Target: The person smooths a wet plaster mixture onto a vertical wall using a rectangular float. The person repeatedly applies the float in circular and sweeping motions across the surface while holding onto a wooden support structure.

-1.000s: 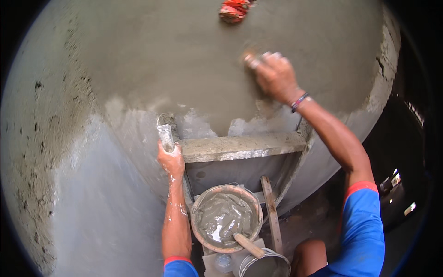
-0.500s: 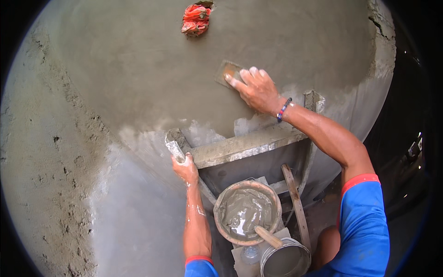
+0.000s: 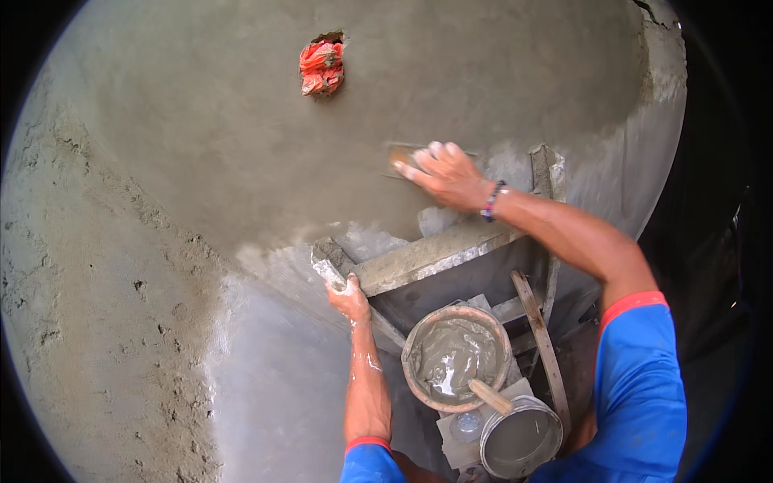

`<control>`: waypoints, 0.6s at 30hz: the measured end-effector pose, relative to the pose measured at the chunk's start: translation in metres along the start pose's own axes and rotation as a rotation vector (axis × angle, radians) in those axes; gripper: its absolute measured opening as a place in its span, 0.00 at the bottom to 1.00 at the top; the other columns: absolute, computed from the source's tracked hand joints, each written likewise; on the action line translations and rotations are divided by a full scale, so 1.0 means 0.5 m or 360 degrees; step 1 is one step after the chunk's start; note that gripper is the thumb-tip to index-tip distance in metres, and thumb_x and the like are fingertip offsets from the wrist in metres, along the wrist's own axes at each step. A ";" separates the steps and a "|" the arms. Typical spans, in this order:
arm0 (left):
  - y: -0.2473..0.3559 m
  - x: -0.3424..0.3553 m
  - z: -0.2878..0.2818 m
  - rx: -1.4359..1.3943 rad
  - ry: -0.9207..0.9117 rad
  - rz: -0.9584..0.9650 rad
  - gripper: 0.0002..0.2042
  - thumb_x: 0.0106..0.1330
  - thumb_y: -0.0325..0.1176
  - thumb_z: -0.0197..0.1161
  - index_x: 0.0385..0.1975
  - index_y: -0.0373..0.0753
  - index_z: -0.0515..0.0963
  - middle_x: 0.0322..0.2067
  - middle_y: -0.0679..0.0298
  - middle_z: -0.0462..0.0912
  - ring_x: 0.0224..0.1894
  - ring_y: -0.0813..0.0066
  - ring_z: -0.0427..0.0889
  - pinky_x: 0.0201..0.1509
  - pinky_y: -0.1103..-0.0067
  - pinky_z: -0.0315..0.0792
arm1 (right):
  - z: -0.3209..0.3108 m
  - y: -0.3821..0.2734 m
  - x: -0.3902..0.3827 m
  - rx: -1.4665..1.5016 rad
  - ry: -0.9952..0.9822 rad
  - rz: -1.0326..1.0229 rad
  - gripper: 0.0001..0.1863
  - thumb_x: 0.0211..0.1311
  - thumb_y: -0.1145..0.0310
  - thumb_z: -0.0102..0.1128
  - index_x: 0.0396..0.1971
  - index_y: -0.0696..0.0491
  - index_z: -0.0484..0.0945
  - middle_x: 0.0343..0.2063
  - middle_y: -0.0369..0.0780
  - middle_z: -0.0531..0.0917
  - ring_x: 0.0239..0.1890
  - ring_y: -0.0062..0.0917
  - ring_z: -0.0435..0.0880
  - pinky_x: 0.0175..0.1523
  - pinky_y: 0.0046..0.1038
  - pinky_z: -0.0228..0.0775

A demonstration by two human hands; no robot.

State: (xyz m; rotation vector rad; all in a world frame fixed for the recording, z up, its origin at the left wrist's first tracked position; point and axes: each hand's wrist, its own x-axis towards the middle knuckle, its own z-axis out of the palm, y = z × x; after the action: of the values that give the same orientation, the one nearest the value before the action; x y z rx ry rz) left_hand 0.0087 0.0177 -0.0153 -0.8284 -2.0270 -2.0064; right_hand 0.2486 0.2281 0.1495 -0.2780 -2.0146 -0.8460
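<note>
My right hand (image 3: 447,173), blurred at the fingertips, grips a small flat trowel (image 3: 400,158) with a tan handle against the smooth, damp grey plaster (image 3: 201,137) of the curved surface. Above it, crumpled red-orange plastic (image 3: 321,71) fills a ragged hole. Lower down, my left hand (image 3: 349,299) is wrapped round a white-crusted upright at the top of a cement-coated ladder (image 3: 435,254), beside its broad crossbar. Under that bar sits a round tub (image 3: 414,358) of wet grey mortar, a wooden handle (image 3: 489,396) sticking out of it.
A metal bucket (image 3: 551,451) stands below the tub beside a clear plastic container (image 3: 465,427). A loose wooden batten (image 3: 539,330) leans at their right. Rough, pitted cement (image 3: 97,282) curves down the left side. A cracked edge (image 3: 664,44) borders darkness at the right.
The view has shifted, so the red plastic appears further left and the tub further right. My right hand has slid the trowel across the plaster. My left hand stays on the ladder.
</note>
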 end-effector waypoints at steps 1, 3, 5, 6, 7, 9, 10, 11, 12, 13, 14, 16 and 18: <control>0.004 -0.002 0.003 0.0017 0.0003 -0.0014 0.25 0.57 0.28 0.69 0.53 0.23 0.71 0.43 0.47 0.81 0.45 0.55 0.79 0.55 0.65 0.71 | -0.005 0.011 -0.042 0.0033 -0.0132 -0.0139 0.29 0.54 0.69 0.61 0.61 0.44 0.75 0.34 0.37 0.72 0.35 0.28 0.71 0.37 0.32 0.64; 0.007 -0.001 0.003 0.0023 0.0018 -0.0036 0.25 0.57 0.28 0.69 0.53 0.23 0.71 0.43 0.47 0.81 0.45 0.55 0.79 0.55 0.65 0.71 | -0.036 0.056 -0.044 -0.0007 -0.0122 0.0004 0.29 0.54 0.69 0.61 0.61 0.44 0.75 0.35 0.37 0.73 0.36 0.28 0.71 0.38 0.32 0.64; 0.010 -0.002 0.011 -0.0067 0.0000 -0.0088 0.26 0.57 0.28 0.69 0.54 0.23 0.71 0.44 0.47 0.81 0.45 0.55 0.79 0.55 0.66 0.71 | -0.059 0.084 -0.004 -0.0072 -0.0112 0.0128 0.29 0.54 0.68 0.61 0.61 0.44 0.75 0.36 0.37 0.73 0.36 0.28 0.72 0.38 0.32 0.64; 0.002 0.000 0.012 -0.0102 0.0020 -0.0063 0.25 0.57 0.29 0.70 0.53 0.23 0.71 0.43 0.46 0.80 0.45 0.55 0.79 0.55 0.66 0.71 | -0.057 0.072 0.045 -0.0086 -0.0016 0.0222 0.27 0.57 0.68 0.59 0.60 0.43 0.76 0.35 0.36 0.74 0.36 0.28 0.72 0.37 0.32 0.64; -0.006 0.006 0.007 -0.0104 0.0035 -0.0048 0.25 0.57 0.29 0.70 0.53 0.23 0.71 0.43 0.46 0.80 0.45 0.55 0.79 0.55 0.66 0.71 | -0.051 0.056 0.094 -0.0093 0.0098 0.0315 0.25 0.59 0.68 0.57 0.59 0.42 0.78 0.35 0.36 0.74 0.35 0.27 0.72 0.36 0.31 0.63; -0.016 0.007 -0.008 0.0051 0.0051 -0.0015 0.25 0.57 0.29 0.70 0.52 0.24 0.72 0.42 0.47 0.81 0.43 0.55 0.79 0.53 0.66 0.72 | -0.039 0.016 0.098 0.0004 0.0165 0.0313 0.25 0.58 0.68 0.58 0.59 0.43 0.78 0.35 0.36 0.74 0.36 0.28 0.73 0.36 0.32 0.63; -0.012 0.007 -0.005 0.0056 0.0050 -0.0015 0.25 0.57 0.29 0.70 0.52 0.24 0.72 0.42 0.47 0.81 0.43 0.55 0.79 0.53 0.66 0.72 | -0.035 0.015 0.075 -0.0016 0.0110 0.0239 0.26 0.58 0.68 0.57 0.59 0.42 0.78 0.35 0.36 0.74 0.36 0.28 0.73 0.36 0.31 0.63; 0.002 0.001 0.003 0.0077 0.0025 -0.0049 0.24 0.57 0.30 0.70 0.52 0.25 0.72 0.41 0.48 0.81 0.43 0.56 0.80 0.52 0.66 0.72 | -0.034 0.017 0.046 -0.0035 0.0047 0.0163 0.26 0.58 0.69 0.57 0.59 0.42 0.78 0.35 0.35 0.74 0.36 0.28 0.73 0.37 0.31 0.63; 0.016 -0.004 0.007 0.0095 -0.0013 -0.0086 0.24 0.57 0.30 0.70 0.52 0.25 0.72 0.40 0.48 0.82 0.42 0.56 0.80 0.52 0.66 0.72 | -0.040 0.028 0.005 0.0000 -0.0151 0.0124 0.27 0.58 0.69 0.56 0.60 0.41 0.77 0.36 0.36 0.74 0.36 0.27 0.73 0.37 0.30 0.62; 0.018 -0.001 0.001 0.0094 -0.0013 -0.0095 0.24 0.57 0.30 0.70 0.52 0.25 0.72 0.40 0.48 0.82 0.42 0.56 0.80 0.52 0.66 0.72 | -0.046 0.042 -0.022 0.0002 -0.0159 0.0119 0.27 0.58 0.69 0.56 0.60 0.41 0.77 0.36 0.36 0.74 0.36 0.27 0.73 0.37 0.30 0.62; 0.014 0.003 0.004 0.0076 -0.0037 -0.0085 0.24 0.57 0.30 0.70 0.52 0.26 0.72 0.40 0.49 0.82 0.41 0.56 0.80 0.51 0.66 0.72 | -0.060 0.059 -0.034 -0.0031 -0.0210 0.0050 0.27 0.58 0.69 0.56 0.61 0.41 0.77 0.36 0.36 0.74 0.36 0.27 0.72 0.37 0.30 0.62; 0.003 0.004 0.001 -0.0009 -0.0108 -0.0170 0.23 0.57 0.29 0.69 0.51 0.26 0.73 0.40 0.49 0.82 0.41 0.57 0.80 0.51 0.66 0.72 | -0.060 0.083 -0.033 -0.0128 -0.0210 0.0011 0.26 0.59 0.69 0.56 0.60 0.41 0.77 0.36 0.36 0.74 0.36 0.27 0.73 0.37 0.30 0.62; 0.005 0.002 0.006 -0.0019 -0.0071 -0.0120 0.23 0.57 0.29 0.69 0.51 0.26 0.73 0.40 0.49 0.82 0.41 0.56 0.80 0.51 0.66 0.72 | -0.061 0.079 0.045 -0.0095 -0.0124 0.0194 0.26 0.59 0.69 0.56 0.60 0.41 0.77 0.36 0.36 0.74 0.36 0.27 0.73 0.36 0.30 0.63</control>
State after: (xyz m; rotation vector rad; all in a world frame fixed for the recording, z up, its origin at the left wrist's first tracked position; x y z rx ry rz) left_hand 0.0098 0.0207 -0.0127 -0.8180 -2.1029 -2.0596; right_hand 0.2756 0.2345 0.1968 -0.4693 -2.0239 -0.8308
